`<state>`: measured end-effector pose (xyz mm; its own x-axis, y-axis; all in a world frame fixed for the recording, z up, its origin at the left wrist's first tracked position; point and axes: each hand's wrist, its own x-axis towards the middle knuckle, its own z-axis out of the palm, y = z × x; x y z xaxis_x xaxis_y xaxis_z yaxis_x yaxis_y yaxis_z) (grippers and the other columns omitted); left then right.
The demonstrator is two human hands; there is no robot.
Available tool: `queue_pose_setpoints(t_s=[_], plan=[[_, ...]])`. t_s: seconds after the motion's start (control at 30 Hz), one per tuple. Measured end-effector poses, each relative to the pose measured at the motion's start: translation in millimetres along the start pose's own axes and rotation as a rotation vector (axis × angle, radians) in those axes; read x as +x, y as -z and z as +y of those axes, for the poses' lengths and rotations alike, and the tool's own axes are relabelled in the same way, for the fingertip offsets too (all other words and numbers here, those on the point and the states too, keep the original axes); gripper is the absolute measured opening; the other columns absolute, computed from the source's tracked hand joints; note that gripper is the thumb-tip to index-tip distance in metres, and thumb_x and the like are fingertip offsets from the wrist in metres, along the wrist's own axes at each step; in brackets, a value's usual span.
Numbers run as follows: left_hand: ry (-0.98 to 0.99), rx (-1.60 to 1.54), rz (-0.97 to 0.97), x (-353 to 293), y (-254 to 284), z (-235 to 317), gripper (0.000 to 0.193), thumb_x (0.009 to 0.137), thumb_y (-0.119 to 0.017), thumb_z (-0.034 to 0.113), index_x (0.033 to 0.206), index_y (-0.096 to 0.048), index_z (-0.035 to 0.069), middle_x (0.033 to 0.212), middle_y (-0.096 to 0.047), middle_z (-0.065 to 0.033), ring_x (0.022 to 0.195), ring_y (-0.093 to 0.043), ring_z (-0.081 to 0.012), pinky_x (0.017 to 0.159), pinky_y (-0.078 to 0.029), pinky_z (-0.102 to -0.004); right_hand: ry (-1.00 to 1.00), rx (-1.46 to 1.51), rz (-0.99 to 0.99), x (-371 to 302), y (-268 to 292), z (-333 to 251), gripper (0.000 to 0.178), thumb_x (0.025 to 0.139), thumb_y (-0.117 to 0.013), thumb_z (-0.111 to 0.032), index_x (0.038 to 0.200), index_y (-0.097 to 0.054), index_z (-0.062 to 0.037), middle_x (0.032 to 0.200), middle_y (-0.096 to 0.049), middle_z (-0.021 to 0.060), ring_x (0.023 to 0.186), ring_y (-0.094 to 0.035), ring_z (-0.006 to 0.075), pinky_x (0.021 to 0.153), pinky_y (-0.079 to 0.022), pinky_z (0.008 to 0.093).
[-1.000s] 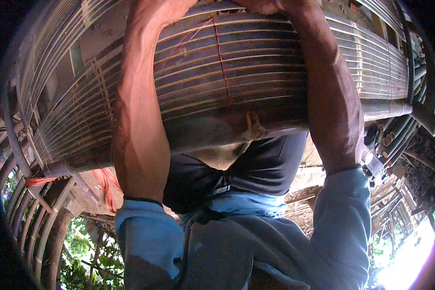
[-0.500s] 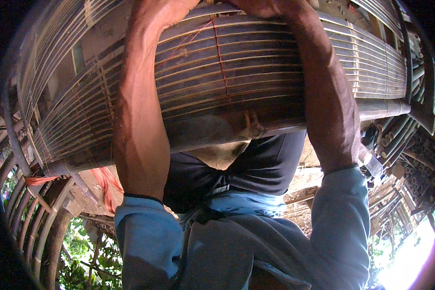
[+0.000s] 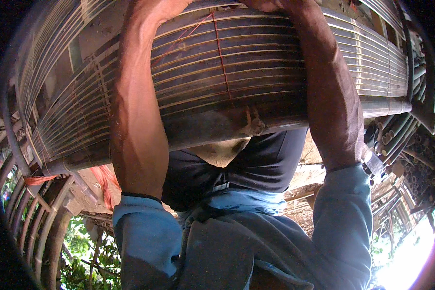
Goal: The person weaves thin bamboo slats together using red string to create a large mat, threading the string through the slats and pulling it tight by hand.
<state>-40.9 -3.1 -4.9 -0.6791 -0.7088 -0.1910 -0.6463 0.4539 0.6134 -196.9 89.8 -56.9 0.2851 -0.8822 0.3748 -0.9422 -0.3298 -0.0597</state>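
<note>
Before me lies a wide slatted panel (image 3: 193, 79) of thin, pale, evenly spaced bamboo strips over a dark backing. Red string (image 3: 219, 53) runs across the strips near the middle, with a slanting length off to its left. A thick dark bamboo pole (image 3: 203, 131) forms the panel's near edge. Both my arms reach across it to the far side. My left hand (image 3: 166, 7) shows only its wrist side at the top edge. Close by on the right, my right hand (image 3: 266, 4) is likewise cut off. The fingers of both, and anything in them, are hidden.
Bundles of orange-red fibre (image 3: 105, 183) hang below the pole at left. Curved bamboo poles (image 3: 46, 227) stand at the far left. Cut bamboo poles (image 3: 396, 137) are stacked at right. My lap (image 3: 266, 164) is just under the near edge.
My two forearms have spread slightly apart, and both hands sit a little higher, further out of the top of the picture. The panel is nearly unmoved.
</note>
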Motion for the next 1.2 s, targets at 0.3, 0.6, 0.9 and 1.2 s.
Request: queue_pose_setpoints(t_s=[0.3, 0.6, 0.9, 1.2], plan=[[0.020, 0.029, -0.050, -8, 7, 19, 0.017, 0.084, -0.069, 0.002, 0.097, -0.077, -0.004, 0.080, -0.073, -0.0187, 0.069, -0.066, -0.0211, 0.064, -0.051, -0.0391, -0.008, -0.022, 0.019, -6, 2, 2, 0.009, 0.079, -0.062, -0.009, 0.083, -0.069, -0.0035, 0.082, -0.070, 0.0145, 0.075, -0.069, 0.0283, 0.065, -0.054, 0.0382], [-0.202, -0.100, -0.031, -1, 25, -42, 0.039, 0.088, -0.077, 0.030, 0.117, -0.073, 0.005, 0.090, -0.072, -0.0038, 0.060, -0.058, -0.0090, 0.057, -0.047, -0.0278, -0.139, 0.238, -0.031, -11, 12, 2, 0.008, 0.082, -0.063, -0.012, 0.081, -0.066, -0.0040, 0.077, -0.068, 0.0156, 0.072, -0.068, 0.0325, 0.063, -0.055, 0.0428], [-0.035, -1.305, -0.281, -36, 45, -15, 0.062, 0.095, -0.049, 0.003, 0.154, -0.033, 0.007, 0.131, -0.062, -0.0189, 0.057, -0.044, -0.0055, 0.041, -0.034, -0.0172, -0.583, 0.844, 0.101, -4, 83, -32, 0.010, 0.094, -0.067, -0.014, 0.100, -0.073, -0.0075, 0.096, -0.073, 0.0071, 0.091, -0.069, 0.0179, 0.083, -0.053, 0.0353], [-0.231, -0.736, -0.193, -66, 27, -5, 0.088, 0.083, -0.082, 0.006, 0.156, -0.033, 0.010, 0.106, -0.075, -0.0147, 0.068, -0.067, -0.0104, 0.060, -0.054, -0.0216, -0.490, 1.161, -0.026, -13, 87, -23, 0.018, 0.095, -0.070, -0.017, 0.106, -0.075, -0.0035, 0.102, -0.075, 0.0072, 0.093, -0.068, 0.0177, 0.086, -0.053, 0.0332]])
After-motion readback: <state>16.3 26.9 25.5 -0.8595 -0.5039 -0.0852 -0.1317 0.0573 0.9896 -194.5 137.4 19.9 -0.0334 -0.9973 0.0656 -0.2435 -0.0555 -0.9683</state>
